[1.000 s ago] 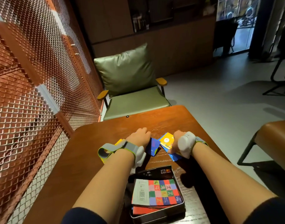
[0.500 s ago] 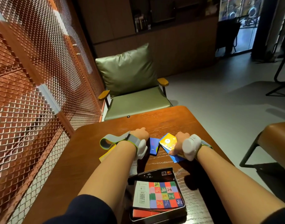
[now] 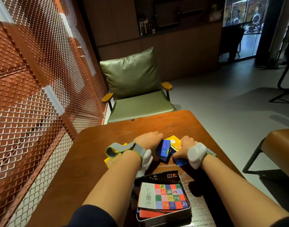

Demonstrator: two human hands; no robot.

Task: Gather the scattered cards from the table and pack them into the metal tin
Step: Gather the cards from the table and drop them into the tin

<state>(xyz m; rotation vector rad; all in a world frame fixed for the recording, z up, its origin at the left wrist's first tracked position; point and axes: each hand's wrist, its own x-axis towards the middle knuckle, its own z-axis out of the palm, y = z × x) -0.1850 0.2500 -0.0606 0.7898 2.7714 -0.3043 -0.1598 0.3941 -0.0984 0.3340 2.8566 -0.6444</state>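
Gathering cards on a dark wooden table point(image 3: 94, 161), both hands work side by side in the head view I am watching. I see the left hand point(image 3: 148, 141) curled around a small stack of blue cards point(image 3: 163, 149), which stands tilted on its edge between the two hands. The right hand point(image 3: 184, 148) is curled over more cards point(image 3: 175, 143): a yellow one with a pale round mark and bright printing shows beyond the knuckles, and a blue corner sticks out under the wrist. Another yellow card point(image 3: 111, 161) lies flat on the table beside the left wrist, partly hidden by a grey strap with a lime edge point(image 3: 117, 149). A white sensor pod point(image 3: 196, 153) sits on the right wrist. Nearer to me, between the forearms, the metal tin point(image 3: 165, 219) rests open on the table, a shallow rectangular box with rounded corners and a dull grey rim. Inside it lies a booklet point(image 3: 168, 197) printed in red, blue, green and pink squares with a white panel carrying a code, over an orange-red layer. A black sheet point(image 3: 161, 176) juts out just beyond the tin. A green armchair point(image 3: 137, 92) stands past the table.
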